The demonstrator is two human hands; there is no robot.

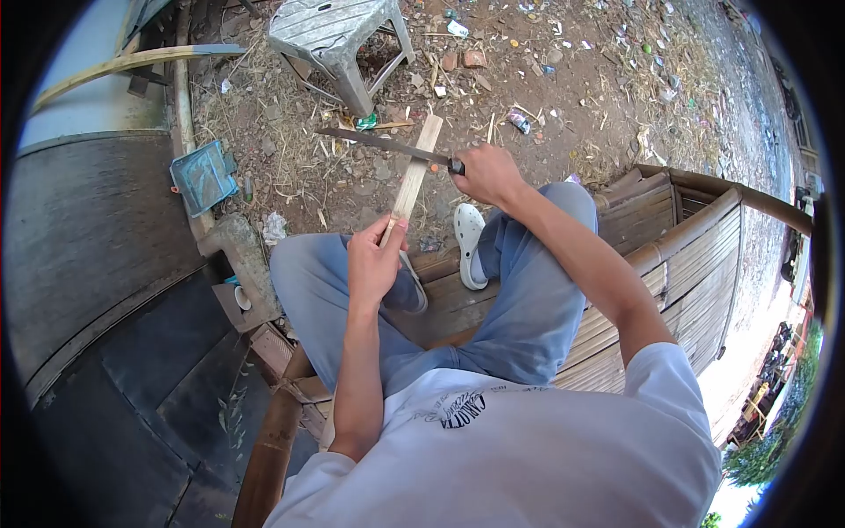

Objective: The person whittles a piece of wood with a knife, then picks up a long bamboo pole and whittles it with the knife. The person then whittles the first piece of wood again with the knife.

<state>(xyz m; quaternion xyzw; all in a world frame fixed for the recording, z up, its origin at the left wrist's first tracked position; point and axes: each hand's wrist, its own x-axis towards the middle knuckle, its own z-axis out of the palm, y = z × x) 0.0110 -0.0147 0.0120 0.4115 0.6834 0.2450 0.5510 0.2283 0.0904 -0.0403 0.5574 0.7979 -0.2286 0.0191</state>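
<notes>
A: Left hand (371,264)?
B: Near centre, toward 9 o'clock; we've got fingers closed on the near end of a wooden slat (410,187). Slat's at 12.
A: Right hand (488,174)?
B: 1 o'clock, fist closed round the handle (457,166) of a long knife (378,143). Knife crosses the slat, tip pointing between 9 and 10.
A: Surroundings, quick?
B: We see a plastic stool (330,28) at 11, blue plastic tub (202,179) at 10.

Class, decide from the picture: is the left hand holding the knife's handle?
No, the left hand grips the wooden strip, while the right hand holds the knife.
</notes>
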